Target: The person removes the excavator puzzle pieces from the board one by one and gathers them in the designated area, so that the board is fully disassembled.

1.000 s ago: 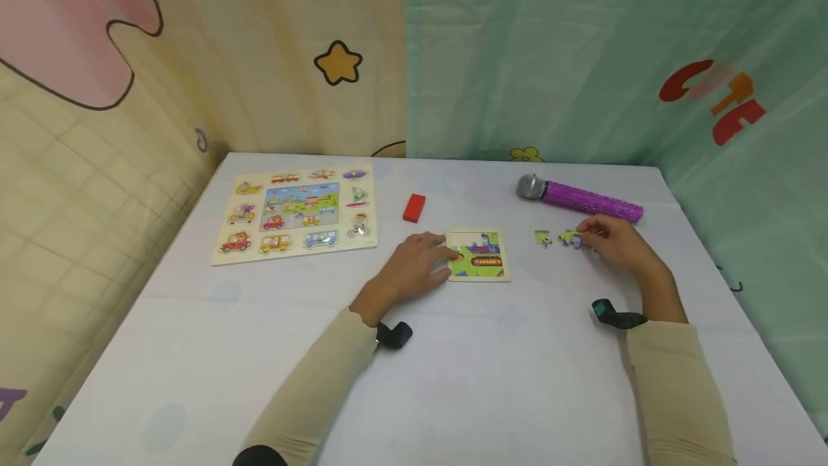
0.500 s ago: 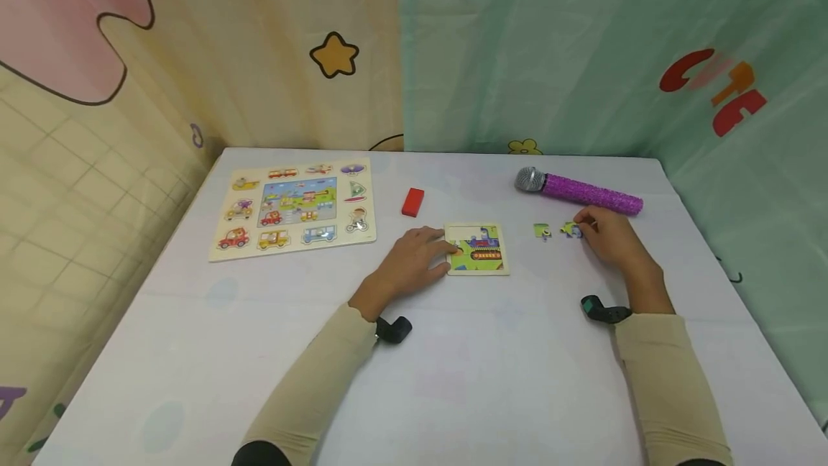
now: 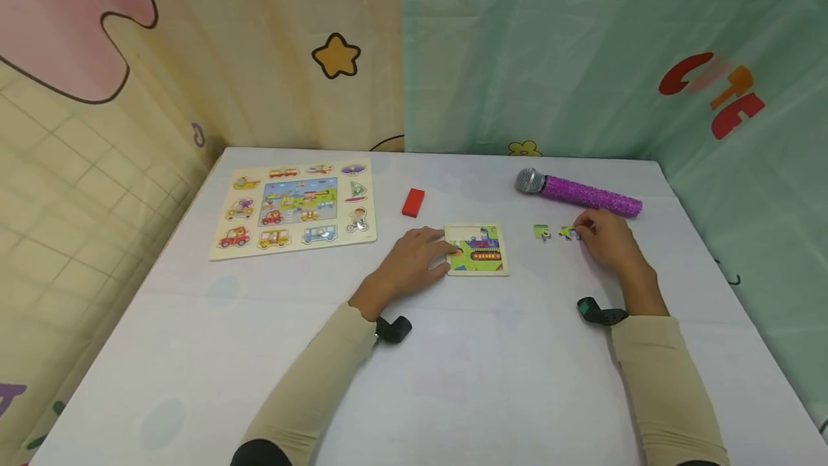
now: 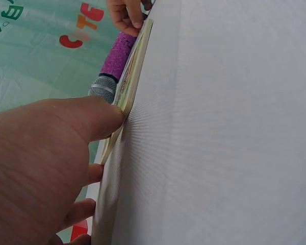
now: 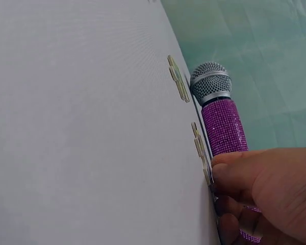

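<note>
In the head view my left hand (image 3: 410, 261) rests at the left edge of a small square jigsaw board (image 3: 477, 272) with a colourful vehicle picture. One finger presses on the picture; in the left wrist view the thumb (image 4: 104, 116) touches the board's rim. My right hand (image 3: 606, 237) pinches the right end of a green jigsaw piece (image 3: 567, 233) low at the table. A second jigsaw piece (image 3: 542, 233) lies just left of it, apart from the hand. In the right wrist view thumb and fingertips meet at the held piece's end (image 5: 208, 176); the fingers partly hide it.
A purple glittery microphone (image 3: 585, 194) lies just behind the right hand. Further left are a red block (image 3: 412, 203) and a large wooden picture board (image 3: 294, 250) with vehicle shapes. Patterned curtains hang behind the white table (image 3: 453, 387).
My right wrist and forearm have swung a little to the left while the fingertips stay at the jigsaw piece. The left hand and the small board keep their place; the head view shifts slightly.
</note>
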`<state>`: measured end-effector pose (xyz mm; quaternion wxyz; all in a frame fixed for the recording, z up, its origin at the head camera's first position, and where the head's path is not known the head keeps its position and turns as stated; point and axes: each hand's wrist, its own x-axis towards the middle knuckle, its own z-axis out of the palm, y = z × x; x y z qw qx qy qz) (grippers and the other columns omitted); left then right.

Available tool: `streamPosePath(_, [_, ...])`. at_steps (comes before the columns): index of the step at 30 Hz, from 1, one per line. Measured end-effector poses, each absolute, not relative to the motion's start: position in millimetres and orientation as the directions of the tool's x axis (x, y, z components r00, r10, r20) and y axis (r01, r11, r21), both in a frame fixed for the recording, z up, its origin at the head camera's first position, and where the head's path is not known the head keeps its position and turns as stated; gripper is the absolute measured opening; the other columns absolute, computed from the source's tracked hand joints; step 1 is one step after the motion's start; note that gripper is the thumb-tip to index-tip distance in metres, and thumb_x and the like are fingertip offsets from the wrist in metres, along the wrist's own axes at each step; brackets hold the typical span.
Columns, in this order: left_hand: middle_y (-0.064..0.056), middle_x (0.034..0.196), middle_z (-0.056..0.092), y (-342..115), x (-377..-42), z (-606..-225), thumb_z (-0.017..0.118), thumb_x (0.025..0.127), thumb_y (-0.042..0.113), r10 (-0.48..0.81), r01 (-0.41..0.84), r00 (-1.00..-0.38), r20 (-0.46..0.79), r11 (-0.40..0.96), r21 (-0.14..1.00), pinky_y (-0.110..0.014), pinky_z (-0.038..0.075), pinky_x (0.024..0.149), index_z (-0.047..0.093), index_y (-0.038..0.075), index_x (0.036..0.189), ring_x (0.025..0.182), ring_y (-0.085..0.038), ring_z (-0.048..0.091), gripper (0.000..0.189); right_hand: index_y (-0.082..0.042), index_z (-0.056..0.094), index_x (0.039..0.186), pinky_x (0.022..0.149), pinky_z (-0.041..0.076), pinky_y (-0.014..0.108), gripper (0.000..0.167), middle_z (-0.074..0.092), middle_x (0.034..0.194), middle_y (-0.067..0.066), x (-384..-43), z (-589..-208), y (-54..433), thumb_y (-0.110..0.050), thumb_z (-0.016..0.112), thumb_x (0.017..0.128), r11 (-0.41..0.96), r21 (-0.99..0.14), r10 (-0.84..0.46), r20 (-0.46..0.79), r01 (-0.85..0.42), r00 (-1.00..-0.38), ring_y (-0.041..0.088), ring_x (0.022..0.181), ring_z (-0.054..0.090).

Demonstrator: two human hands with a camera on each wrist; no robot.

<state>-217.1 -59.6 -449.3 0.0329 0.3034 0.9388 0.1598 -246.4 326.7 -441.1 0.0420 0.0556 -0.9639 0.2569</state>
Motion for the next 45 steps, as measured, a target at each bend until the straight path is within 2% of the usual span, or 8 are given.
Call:
streamPosePath(4, [-0.006,0.151,0.048,-60.2,-216.7,-449.9,0.062,0.100,0.032,0.583,0.560,-0.812,0.032,0.763,0.322,-0.044,0.033,0.113,0.064,0.028,0.138,0.138,-0.025,0.041,0.038,0.004,0.066,0.116,0.088,0.044,0.059,0.020,0.060,0.114,0.027,-245.6,-439.3,330.3,-0.005,0.054,0.103,0.846,-0.518,-0.112,0.055,-0.124,-0.992,0.042,0.103,0.056])
streamPosePath(8, [-0.007,0.151,0.048,-60.6,-216.4,-450.5,0.063,0.100,0.032,0.584,0.561,-0.811,0.039,0.758,0.332,-0.045,0.033,0.113,0.064,0.027,0.138,0.138,-0.025,0.040,0.038,0.003,0.063,0.126,0.089,0.043,0.058,0.029,0.056,0.118,0.026,-244.1,-437.6,336.5,-0.011,0.058,0.101,0.832,-0.538,-0.170,-0.016,-0.135,-0.985,0.042,0.106,0.053])
streamPosePath(15, [-0.006,0.151,0.048,-61.2,-217.5,-451.3,0.062,0.100,0.032,0.582,0.563,-0.812,0.048,0.759,0.326,-0.045,0.032,0.114,0.064,0.027,0.138,0.138,-0.025,0.040,0.038,0.003,0.064,0.124,0.085,0.045,0.055,0.030,0.054,0.113,0.024,-245.2,-440.1,336.4,-0.012,0.066,0.098,0.832,-0.533,-0.193,-0.014,-0.156,-0.981,0.040,0.101,0.053])
streamPosePath(22, [-0.007,0.151,0.048,-61.3,-216.9,-450.4,0.063,0.100,0.032,0.580,0.558,-0.814,0.039,0.761,0.331,-0.045,0.032,0.114,0.064,0.026,0.138,0.138,-0.026,0.040,0.038,0.006,0.055,0.134,0.091,0.042,0.062,0.036,0.050,0.123,0.031,-244.7,-429.9,330.3,-0.013,0.057,0.103,0.823,-0.550,-0.216,-0.068,-0.144,-0.974,0.046,0.109,0.050])
streamPosePath(27, [-0.008,0.150,0.048,-61.1,-216.2,-450.0,0.062,0.100,0.031,0.578,0.555,-0.815,0.040,0.760,0.339,-0.045,0.032,0.114,0.064,0.026,0.138,0.138,-0.026,0.040,0.038,0.005,0.053,0.137,0.098,0.040,0.063,0.038,0.051,0.128,0.030,-241.4,-407.2,293.2,-0.011,0.058,0.103,0.818,-0.526,-0.320,-0.077,-0.234,-0.944,0.046,0.119,0.048])
streamPosePath(33, [-0.007,0.150,0.048,-60.5,-217.0,-447.2,0.063,0.100,0.032,0.574,0.552,-0.818,0.035,0.767,0.327,-0.045,0.032,0.114,0.064,0.026,0.138,0.138,-0.025,0.041,0.039,-0.012,0.063,0.138,0.103,0.040,0.063,0.039,0.058,0.130,0.017,-250.1,-401.2,220.3,-0.001,0.058,0.100,0.793,-0.459,-0.511,-0.143,-0.400,-0.848,0.038,0.124,0.051])
streamPosePath(37, [-0.007,0.150,0.048,-59.3,-216.8,-448.1,0.063,0.100,0.033,0.581,0.556,-0.814,0.025,0.765,0.326,-0.046,0.033,0.114,0.064,0.027,0.138,0.138,-0.026,0.041,0.039,-0.021,0.067,0.134,0.100,0.039,0.065,0.047,0.055,0.129,0.016,-257.5,-409.3,196.5,0.007,0.055,0.098,0.831,-0.381,-0.499,-0.191,-0.405,-0.845,0.038,0.120,0.050])
streamPosePath(45, [-0.006,0.151,0.047,-58.6,-216.7,-447.1,0.063,0.100,0.034,0.571,0.547,-0.821,0.019,0.777,0.313,-0.046,0.034,0.113,0.063,0.028,0.139,0.138,-0.026,0.040,0.039,-0.014,0.068,0.127,0.103,0.042,0.056,0.046,0.053,0.127,0.018,-263.0,-419.1,192.1,0.013,0.055,0.092,0.826,-0.400,-0.488,-0.153,-0.398,-0.859,0.039,0.116,0.051])
